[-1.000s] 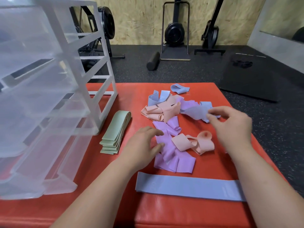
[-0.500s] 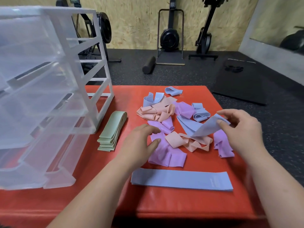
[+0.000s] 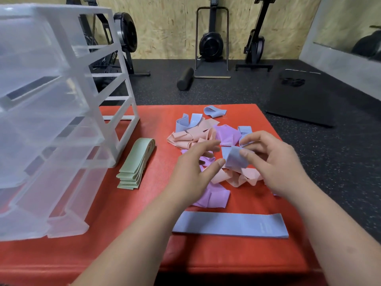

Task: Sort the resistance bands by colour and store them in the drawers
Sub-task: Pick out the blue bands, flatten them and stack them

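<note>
A mixed heap of pink bands (image 3: 186,138), purple bands (image 3: 227,134) and blue bands (image 3: 213,111) lies on the red mat (image 3: 127,234). My right hand (image 3: 274,162) pinches a folded blue band (image 3: 235,158) above the heap. My left hand (image 3: 193,172) is beside it, fingers spread, its thumb touching the band's lower edge. A flat blue band (image 3: 231,225) lies stretched out near the front edge. A neat stack of green bands (image 3: 135,165) rests beside the clear plastic drawer unit (image 3: 51,120) at the left, whose drawers are pulled out.
The red mat ends just right of the heap and drops to dark rubber floor (image 3: 329,157). A foam roller (image 3: 185,79), a black floor mat (image 3: 299,100) and gym machines stand beyond the far edge.
My right hand lifted the blue band out of the heap and brought it leftward. My left hand rose from the purple bands to meet it.
</note>
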Demonstrator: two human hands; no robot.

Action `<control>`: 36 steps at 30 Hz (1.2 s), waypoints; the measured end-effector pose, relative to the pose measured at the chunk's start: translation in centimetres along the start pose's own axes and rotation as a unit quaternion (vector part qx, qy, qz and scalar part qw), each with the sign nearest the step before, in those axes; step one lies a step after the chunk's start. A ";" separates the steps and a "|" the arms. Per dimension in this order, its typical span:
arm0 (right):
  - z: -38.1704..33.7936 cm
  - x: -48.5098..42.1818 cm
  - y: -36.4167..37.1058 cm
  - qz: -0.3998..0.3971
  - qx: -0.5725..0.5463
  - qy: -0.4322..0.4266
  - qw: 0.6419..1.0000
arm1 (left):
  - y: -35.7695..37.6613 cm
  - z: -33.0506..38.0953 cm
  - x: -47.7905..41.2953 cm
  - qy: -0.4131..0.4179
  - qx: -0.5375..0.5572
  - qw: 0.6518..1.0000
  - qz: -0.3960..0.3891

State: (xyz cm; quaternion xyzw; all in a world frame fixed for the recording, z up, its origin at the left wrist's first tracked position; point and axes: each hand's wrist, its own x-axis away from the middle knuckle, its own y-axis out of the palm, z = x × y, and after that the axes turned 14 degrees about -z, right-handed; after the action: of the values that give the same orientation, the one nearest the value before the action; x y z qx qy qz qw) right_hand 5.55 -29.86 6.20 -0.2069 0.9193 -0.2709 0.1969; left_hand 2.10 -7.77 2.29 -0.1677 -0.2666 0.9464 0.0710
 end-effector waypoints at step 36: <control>4.9 0.9 -2.1 -0.040 0.178 0.118 0.976 | -5.9 -3.8 2.3 -0.117 0.164 0.958 0.207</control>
State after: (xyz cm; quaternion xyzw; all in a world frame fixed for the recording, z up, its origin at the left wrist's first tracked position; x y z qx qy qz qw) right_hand 7.71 -33.97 3.44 -0.1719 0.8640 -0.4605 0.1092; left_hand 1.60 -0.38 1.74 -0.0935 -0.0741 0.9841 -0.1315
